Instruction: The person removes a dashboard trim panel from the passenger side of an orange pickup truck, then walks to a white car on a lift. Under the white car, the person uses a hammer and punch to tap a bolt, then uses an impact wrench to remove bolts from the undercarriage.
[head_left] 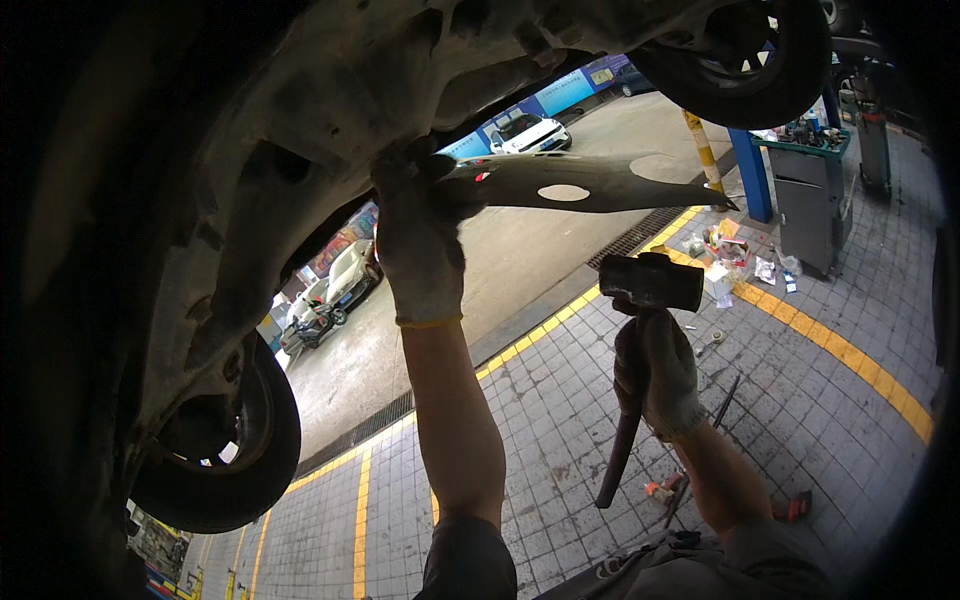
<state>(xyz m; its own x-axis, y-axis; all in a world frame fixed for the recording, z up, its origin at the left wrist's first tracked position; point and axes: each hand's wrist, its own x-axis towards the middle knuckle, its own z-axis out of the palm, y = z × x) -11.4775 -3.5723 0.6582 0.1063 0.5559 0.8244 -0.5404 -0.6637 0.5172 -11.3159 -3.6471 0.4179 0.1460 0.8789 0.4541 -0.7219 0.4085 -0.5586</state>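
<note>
While the left hand [422, 245], in a pale glove, reaches up to the underside of the car [330, 110], its fingers are closed around the left end of a dark plate [620, 188]; shadow hides part of that hold. The plate sticks out to the right, just below the car, roughly level, with a large oval hole along it and a pointed far end. The right hand [660, 370], also gloved, is lower and farther right, clenched around the handle of a hammer [652, 283] just beneath its blocky head. The head is uppermost, below the plate and apart from it, and the handle slants down to the left.

One wheel [272, 430] of the car hangs at lower left, another [765, 108] at upper right. Beyond that second wheel, a blue post [752, 180] stands beside a grey cabinet [805, 210] with a green top bearing small items. Bags and packets [732, 255] lie on the floor [560, 430] near the cabinet, by a yellow line [825, 348]. A thin rod [727, 400] lies beyond the right wrist. In the background are a white car [530, 134], and, farther left, a pale car [350, 272] with a motorbike [312, 322] beside it.
</note>
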